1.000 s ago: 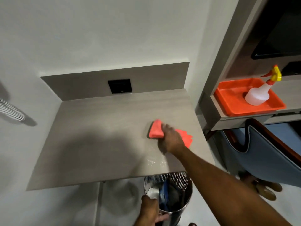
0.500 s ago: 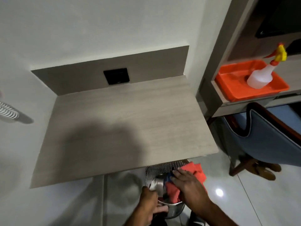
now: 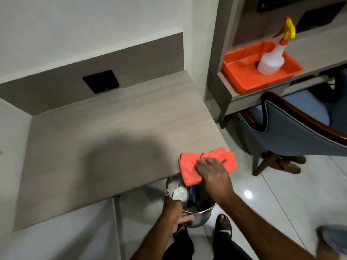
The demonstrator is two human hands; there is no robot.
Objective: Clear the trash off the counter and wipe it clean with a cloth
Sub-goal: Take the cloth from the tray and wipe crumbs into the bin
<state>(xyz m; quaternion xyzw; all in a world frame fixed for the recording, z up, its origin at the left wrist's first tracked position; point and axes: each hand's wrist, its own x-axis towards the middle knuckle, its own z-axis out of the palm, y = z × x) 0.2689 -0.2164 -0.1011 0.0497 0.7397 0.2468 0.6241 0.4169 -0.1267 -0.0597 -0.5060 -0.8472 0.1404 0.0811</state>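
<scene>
An orange cloth (image 3: 189,167) lies over the front right corner of the grey counter (image 3: 105,139), partly hanging above a metal mesh trash bin (image 3: 199,216). My right hand (image 3: 214,175) presses on the cloth from above and covers part of it. My left hand (image 3: 175,212) grips the bin's rim and holds the bin just below the counter's front edge. Inside the bin I see white crumpled paper (image 3: 179,193) and dark blue trash.
A black wall socket (image 3: 101,81) sits on the backsplash. To the right, a shelf carries an orange tray (image 3: 242,72) with a spray bottle (image 3: 272,59). A blue chair (image 3: 293,136) stands on the tiled floor. My sandalled foot (image 3: 223,224) is beside the bin.
My right hand swept the cloth from the counter's middle down over the bin, then came back up to the counter's front right corner. My left hand stayed on the bin's rim.
</scene>
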